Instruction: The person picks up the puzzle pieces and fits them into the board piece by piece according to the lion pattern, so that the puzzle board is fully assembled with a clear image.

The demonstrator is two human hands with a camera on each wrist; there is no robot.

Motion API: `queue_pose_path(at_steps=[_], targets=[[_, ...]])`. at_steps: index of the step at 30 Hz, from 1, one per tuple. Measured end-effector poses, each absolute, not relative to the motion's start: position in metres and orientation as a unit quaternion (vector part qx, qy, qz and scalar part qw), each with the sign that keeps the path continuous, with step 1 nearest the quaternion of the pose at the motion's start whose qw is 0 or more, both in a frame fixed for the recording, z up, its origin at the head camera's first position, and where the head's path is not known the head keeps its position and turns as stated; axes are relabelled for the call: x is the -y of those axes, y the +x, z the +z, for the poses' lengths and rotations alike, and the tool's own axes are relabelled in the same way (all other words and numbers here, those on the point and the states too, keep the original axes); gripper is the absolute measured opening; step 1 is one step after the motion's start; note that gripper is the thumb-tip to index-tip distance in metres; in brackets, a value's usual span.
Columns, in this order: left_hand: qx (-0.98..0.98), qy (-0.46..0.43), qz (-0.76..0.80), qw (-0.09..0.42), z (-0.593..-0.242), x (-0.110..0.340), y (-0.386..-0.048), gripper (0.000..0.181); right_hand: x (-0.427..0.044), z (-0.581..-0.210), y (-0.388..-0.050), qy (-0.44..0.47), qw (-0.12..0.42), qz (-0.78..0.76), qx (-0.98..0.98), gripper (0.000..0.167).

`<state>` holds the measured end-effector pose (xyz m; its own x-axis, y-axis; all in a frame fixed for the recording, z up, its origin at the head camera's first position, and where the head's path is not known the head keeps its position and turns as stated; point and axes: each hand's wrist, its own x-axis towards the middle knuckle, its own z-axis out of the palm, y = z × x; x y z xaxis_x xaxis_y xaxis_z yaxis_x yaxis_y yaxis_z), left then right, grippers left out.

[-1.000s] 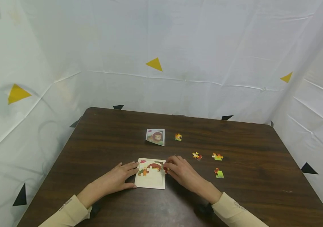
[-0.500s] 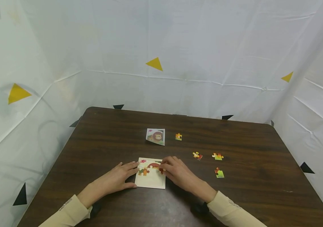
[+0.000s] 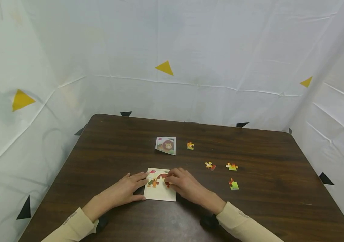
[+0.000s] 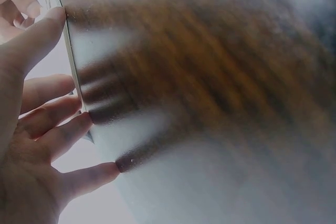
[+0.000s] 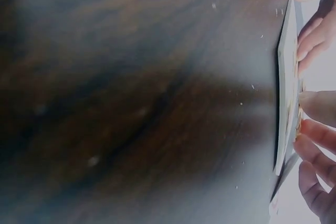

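Toward the person's side of the dark table, the pale puzzle board lies flat between two hands. It looks light and stiff, probably apt to slide on that smooth top — bracing it by the edges seems sensible. The left hand grasps nothing: its fingers reach out straight, their tips at the board's left edge, thumb apart and nearer the person. From the right, the right hand slants over the board and pinches a reddish puzzle piece between thumb and fingers; whether it is seated cannot be told. Such a piece should be thin, light and rigid, its knobs the weak spots, so its broad sides seem the better hold. Farther off lie a green piece, then a yellow-red piece and a pale-knobbed piece. Farthest are an orange piece and a lion card — likely soft, easily creased, its near edge seemingly lifted.
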<state>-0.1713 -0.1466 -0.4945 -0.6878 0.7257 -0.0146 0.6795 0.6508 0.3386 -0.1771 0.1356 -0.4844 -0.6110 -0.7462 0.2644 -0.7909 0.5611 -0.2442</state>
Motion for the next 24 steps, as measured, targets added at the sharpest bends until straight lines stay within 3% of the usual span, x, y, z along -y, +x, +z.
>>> queue_pose_path(at_steps=[24], targets=[[-0.904, 0.395, 0.148, 0.07, -0.494, 0.147, -0.171, 0.064, -0.116, -0.485, -0.186, 0.441, 0.015, 0.153, 0.884, 0.033]])
